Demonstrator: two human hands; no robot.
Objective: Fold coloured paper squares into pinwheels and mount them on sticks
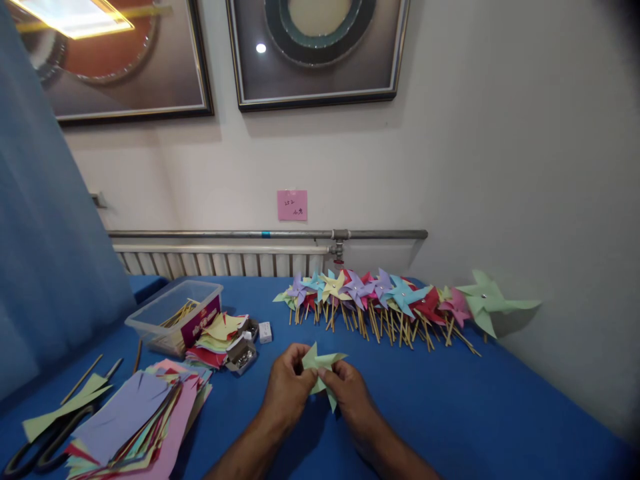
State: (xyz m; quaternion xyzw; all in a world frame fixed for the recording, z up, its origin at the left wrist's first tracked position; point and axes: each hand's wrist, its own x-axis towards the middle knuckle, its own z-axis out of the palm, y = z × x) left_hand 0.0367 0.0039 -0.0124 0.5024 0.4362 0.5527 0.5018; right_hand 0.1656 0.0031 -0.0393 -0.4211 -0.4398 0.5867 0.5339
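Both hands meet over the blue table [450,413] and pinch a light green paper pinwheel head [323,365] between them. My left hand [287,387] grips its left side with the fingers curled. My right hand [350,393] holds its right and lower folds. The paper points stick up and down past the fingers. No stick is visible on it.
A row of finished coloured pinwheels on sticks [390,300] lies along the wall. A clear plastic box of sticks [175,317], stacked paper squares [135,420], small pin boxes [243,353] and scissors [45,443] lie at the left. A blue curtain [45,267] hangs far left.
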